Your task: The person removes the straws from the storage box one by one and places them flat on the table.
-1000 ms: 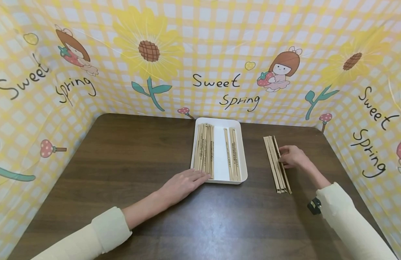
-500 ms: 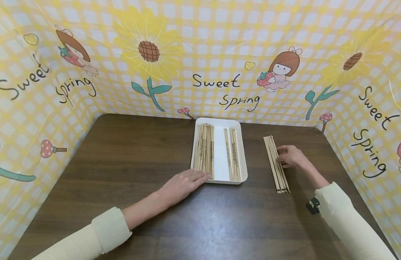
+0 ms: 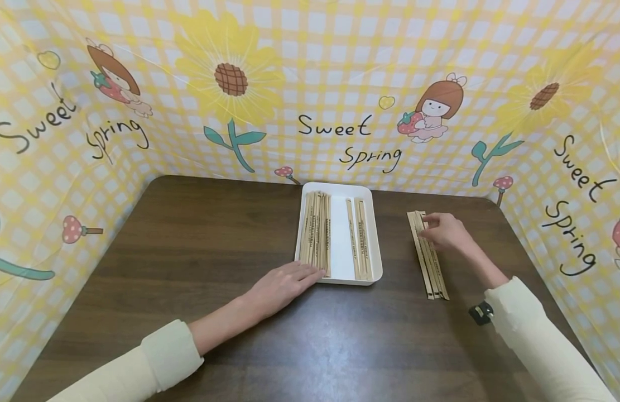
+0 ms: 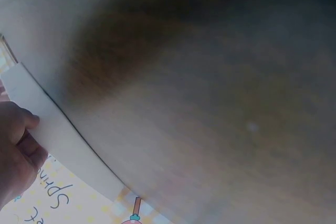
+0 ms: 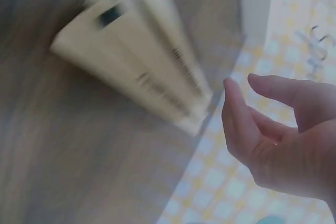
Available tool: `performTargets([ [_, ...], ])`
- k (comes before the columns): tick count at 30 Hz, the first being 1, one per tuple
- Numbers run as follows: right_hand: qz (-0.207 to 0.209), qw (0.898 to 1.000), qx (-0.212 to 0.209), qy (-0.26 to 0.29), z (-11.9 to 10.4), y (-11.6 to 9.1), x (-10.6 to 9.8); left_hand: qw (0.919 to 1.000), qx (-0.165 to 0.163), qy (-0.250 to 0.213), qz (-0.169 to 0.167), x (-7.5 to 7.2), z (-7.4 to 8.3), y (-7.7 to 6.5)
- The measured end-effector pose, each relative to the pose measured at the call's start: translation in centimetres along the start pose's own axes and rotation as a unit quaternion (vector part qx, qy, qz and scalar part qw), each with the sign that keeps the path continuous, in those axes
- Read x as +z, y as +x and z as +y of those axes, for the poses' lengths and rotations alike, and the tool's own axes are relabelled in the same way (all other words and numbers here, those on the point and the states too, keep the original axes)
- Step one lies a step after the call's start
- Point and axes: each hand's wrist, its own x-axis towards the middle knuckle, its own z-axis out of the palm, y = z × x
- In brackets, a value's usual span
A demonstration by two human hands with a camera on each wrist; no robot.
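Note:
A white tray (image 3: 341,262) stands at the table's back middle. My left hand (image 3: 282,285) holds its near left corner, fingers over the rim; in the left wrist view its thumb and curled fingers (image 4: 23,145) are at the tray wall. Inside the tray, a thick row of slim, printed brown paper-wrapped sticks (image 3: 316,234) lies on the left, and several more wrapped sticks (image 3: 360,237) lie on the right. A small bundle of the same wrapped sticks (image 3: 430,273) rests on the table right of the tray. My right hand (image 3: 447,231) hovers at its far end, thumb and fingertips apart, nothing between them.
The dark wood table (image 3: 214,234) is walled at the back and sides by a yellow checked cloth (image 3: 330,67) with sunflowers and lettering. A small black device (image 3: 481,313) sits under the right wrist.
The stick that stood tilted at the bundle's right side now lies with the others. My right hand has come off it and moved toward the bundle's far end. The left hand has stayed still.

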Motion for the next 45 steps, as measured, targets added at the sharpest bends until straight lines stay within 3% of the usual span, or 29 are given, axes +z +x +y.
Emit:
performTargets([
  [10, -0.037, 0.994, -0.040, 0.100, -5.8, 0.5, 2.6, 0.9999, 0.001, -0.001, 0.010, 0.0, -0.1, 0.1],
  [15, -0.039, 0.992, -0.049, 0.107, -8.0, 1.1, 4.3, 1.0000, 0.002, -0.002, 0.009, 0.1, 0.0, 0.0],
  [22, -0.040, 0.995, -0.054, 0.078, -9.8, 2.4, 6.8, 1.0000, 0.001, 0.001, 0.006, 0.1, -0.1, -0.1],
  [31, -0.029, 0.998, -0.050, 0.041, -9.8, 4.4, 9.5, 0.9999, 0.004, 0.007, 0.014, 0.3, -0.1, 0.0],
  [40, -0.014, 0.996, -0.057, -0.073, -10.2, 5.0, 10.9, 0.9998, 0.004, 0.011, 0.017, 0.2, -0.1, 0.0],
  [45, -0.011, 0.994, -0.059, -0.095, -10.2, 5.2, 11.6, 0.9998, 0.003, 0.011, 0.014, 0.2, -0.1, 0.0],
])
